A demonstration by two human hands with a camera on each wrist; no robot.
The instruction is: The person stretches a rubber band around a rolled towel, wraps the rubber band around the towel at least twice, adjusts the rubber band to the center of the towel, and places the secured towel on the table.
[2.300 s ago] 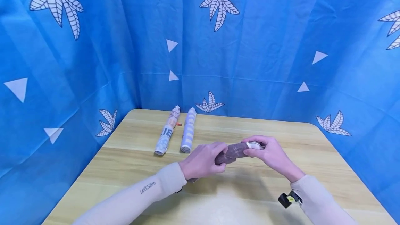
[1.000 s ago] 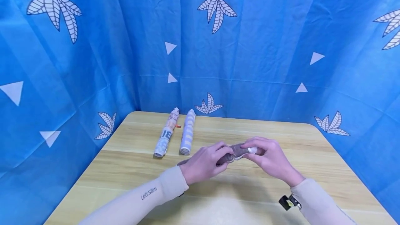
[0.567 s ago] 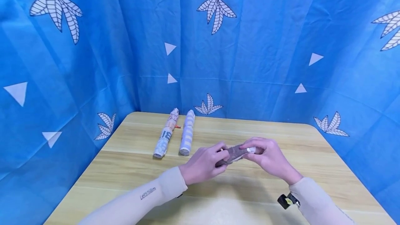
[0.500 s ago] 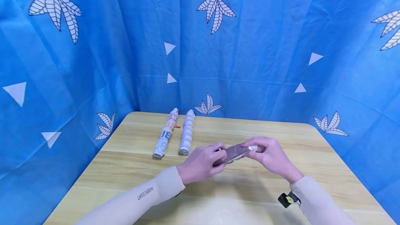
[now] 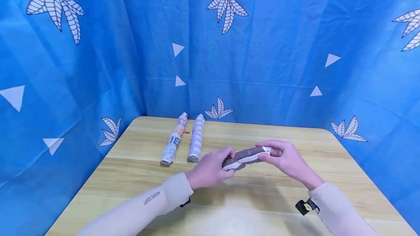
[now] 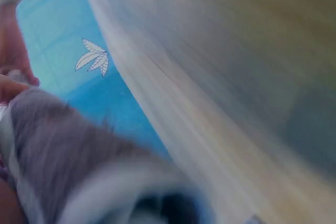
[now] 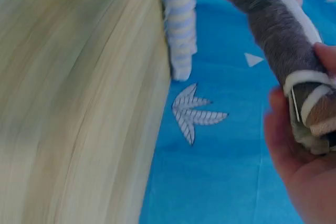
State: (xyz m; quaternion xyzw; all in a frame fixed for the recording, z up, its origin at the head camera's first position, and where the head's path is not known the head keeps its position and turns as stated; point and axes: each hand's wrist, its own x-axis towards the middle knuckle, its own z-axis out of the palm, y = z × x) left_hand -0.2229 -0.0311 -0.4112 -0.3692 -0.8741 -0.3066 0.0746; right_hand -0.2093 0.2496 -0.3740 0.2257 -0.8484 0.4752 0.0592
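A rolled-up fuzzy grey-brown towel [image 5: 247,154] with a white edge along its side is held above the table between both hands. My left hand [image 5: 210,168] grips its left end, fingers over the top and thumb below. At the other end my right hand [image 5: 288,160] pinches the roll between thumb and fingers. Seen from the right wrist, the towel [image 7: 283,32] shows a white band and layered folds at the end by the right hand [image 7: 310,182]. The left wrist view has the towel's near end [image 6: 79,145] close up and blurred, with a dark hollow in it.
Two more cloth rolls lie side by side at the table's back left: one printed with figures [image 5: 174,139] and a small orange tag, one striped lavender and pale yellow [image 5: 197,137]. Blue patterned curtains [image 5: 279,46] surround the wooden table [image 5: 137,177] behind and at the sides.
The towel has been turned in the hands, so its white edge now faces the front. My right hand has shifted slightly up and to the right. Both other rolls stay put.
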